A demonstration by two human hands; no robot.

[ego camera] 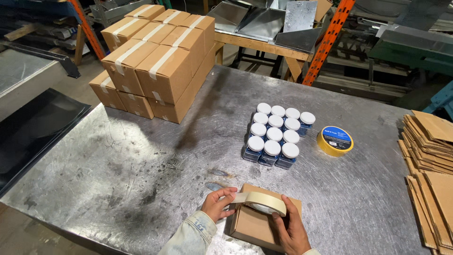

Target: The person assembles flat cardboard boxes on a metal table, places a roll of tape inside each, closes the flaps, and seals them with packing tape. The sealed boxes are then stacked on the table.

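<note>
A small cardboard box (257, 229) lies near the front edge of the scratched metal table (141, 160). My right hand (289, 231) rests on the box and holds a roll of beige masking tape (266, 202) over its top. My left hand (218, 204) pinches the tape's free end (236, 198), pulled out to the left of the roll. Behind the box stands a tight group of several small jars with white lids (276, 134).
A stack of several taped cardboard boxes (155, 61) fills the table's back left. A yellow tape roll with a blue label (335, 140) lies right of the jars. Flattened cardboard sheets (432, 174) pile at the right edge. Sheet metal parts (273, 21) sit on a wooden bench behind.
</note>
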